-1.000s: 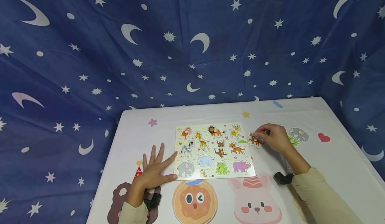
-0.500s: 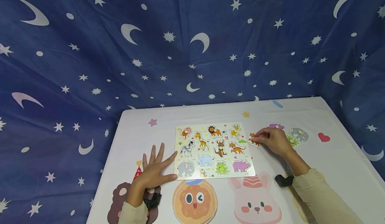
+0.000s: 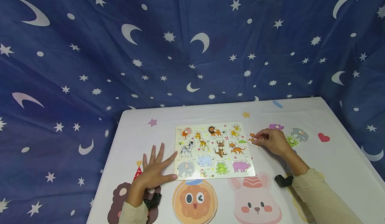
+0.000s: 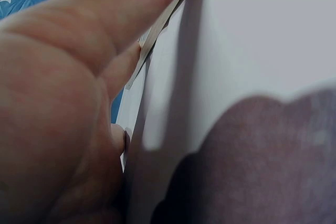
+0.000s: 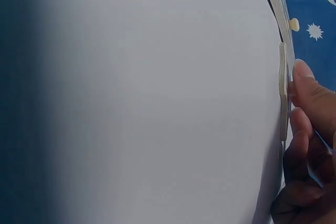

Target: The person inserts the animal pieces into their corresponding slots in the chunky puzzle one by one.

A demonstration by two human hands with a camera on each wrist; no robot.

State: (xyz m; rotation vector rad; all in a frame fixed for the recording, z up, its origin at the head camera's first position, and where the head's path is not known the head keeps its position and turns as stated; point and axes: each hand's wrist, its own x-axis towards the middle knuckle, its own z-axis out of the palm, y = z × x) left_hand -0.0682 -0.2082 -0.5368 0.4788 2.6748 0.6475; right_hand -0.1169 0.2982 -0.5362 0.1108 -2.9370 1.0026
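Right hand pinching a tiger puzzle piece beside the animal board

The right hand (image 3: 274, 141) grasps the small orange tiger piece (image 3: 252, 139) by its peg, fingertips curled onto it; the piece lies flat on the desk (image 3: 331, 164), just right of the puzzle board (image 3: 214, 150) and near its far right corner; beyond the hand, further right, lie three loose pieces: a purple one (image 3: 275, 127), a green one (image 3: 292, 141) and a grey elephant (image 3: 299, 134), close together; a red heart (image 3: 323, 137) is printed on the desk cover past them; the left hand (image 3: 154, 170) rests released and flat on the desk, fingers spread, thumb and forefinger touching the board's near left edge; a blue star-and-moon cloth (image 3: 90, 50) hangs behind the desk.
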